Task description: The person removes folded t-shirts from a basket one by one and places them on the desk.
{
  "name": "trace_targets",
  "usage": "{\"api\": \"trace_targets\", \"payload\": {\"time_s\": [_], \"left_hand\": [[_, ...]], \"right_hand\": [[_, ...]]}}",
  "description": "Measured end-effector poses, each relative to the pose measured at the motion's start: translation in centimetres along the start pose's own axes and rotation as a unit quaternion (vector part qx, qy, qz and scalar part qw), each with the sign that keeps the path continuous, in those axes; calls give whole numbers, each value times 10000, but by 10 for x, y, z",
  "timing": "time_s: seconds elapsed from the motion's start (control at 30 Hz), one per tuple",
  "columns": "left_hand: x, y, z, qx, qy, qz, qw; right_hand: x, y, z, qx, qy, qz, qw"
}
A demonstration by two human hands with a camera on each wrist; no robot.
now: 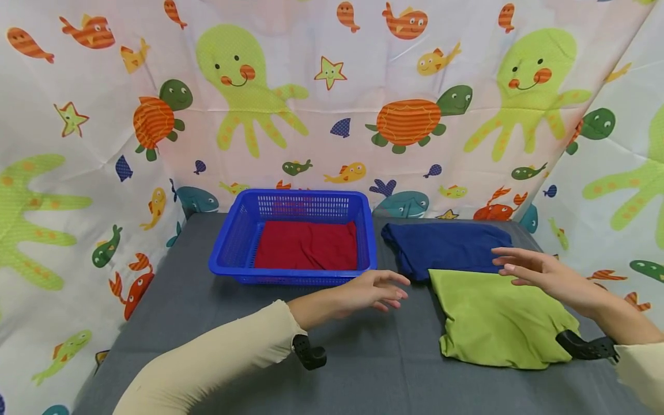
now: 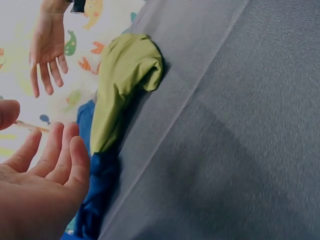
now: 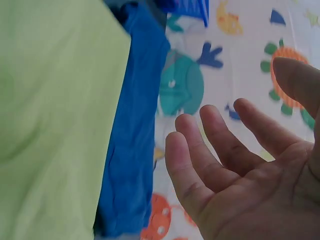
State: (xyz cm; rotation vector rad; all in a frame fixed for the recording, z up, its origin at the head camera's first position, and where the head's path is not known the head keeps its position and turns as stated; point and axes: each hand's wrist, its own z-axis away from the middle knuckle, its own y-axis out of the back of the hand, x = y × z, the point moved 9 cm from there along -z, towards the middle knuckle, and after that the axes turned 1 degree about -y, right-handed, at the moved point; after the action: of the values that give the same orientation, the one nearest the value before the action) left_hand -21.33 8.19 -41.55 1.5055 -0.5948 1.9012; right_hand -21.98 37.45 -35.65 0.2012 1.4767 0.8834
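My left hand (image 1: pixel 363 295) hovers above the grey table, just in front of the basket's near right corner, its fingers loosely spread and holding nothing. Over the right part of a folded lime-green cloth (image 1: pixel 498 323) hangs my right hand (image 1: pixel 557 282), fingers relaxed, also without anything in it. Behind the green cloth lies a folded dark blue cloth (image 1: pixel 446 245), whose front edge the green one overlaps. A folded red cloth (image 1: pixel 306 245) lies inside a blue plastic basket (image 1: pixel 218 253). In the right wrist view the green cloth (image 3: pixel 55 120) shows close beside the open palm (image 3: pixel 260 200).
The grey table (image 1: pixel 363 369) is covered in fabric with a seam running across it. A white curtain (image 1: pixel 321 34) printed with sea animals stands behind the basket and on both sides. Black straps (image 1: pixel 309 353) sit on both wrists.
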Motion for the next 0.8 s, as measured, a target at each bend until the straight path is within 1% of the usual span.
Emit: {"api": "trace_targets", "payload": {"time_s": [0.1, 0.23, 0.3, 0.53, 0.7, 0.8], "left_hand": [[5, 7, 6, 46, 25, -16, 10000], [10, 20, 13, 175, 23, -89, 9998], [13, 27, 17, 210, -45, -140, 9997], [25, 53, 25, 371, -283, -313, 9984], [30, 74, 38, 564, -379, -324, 9972], [32, 87, 46, 697, -457, -282, 9961]], "right_hand": [[-14, -9, -7, -36, 103, 12, 9999], [-26, -22, -18, -173, 208, -98, 9996], [-32, -30, -24, -223, 285, -155, 9992], [-51, -52, -49, -390, 333, -269, 9983], [-66, -66, -67, -543, 362, -330, 9973], [-73, -75, -78, -612, 344, -470, 9964]]}}
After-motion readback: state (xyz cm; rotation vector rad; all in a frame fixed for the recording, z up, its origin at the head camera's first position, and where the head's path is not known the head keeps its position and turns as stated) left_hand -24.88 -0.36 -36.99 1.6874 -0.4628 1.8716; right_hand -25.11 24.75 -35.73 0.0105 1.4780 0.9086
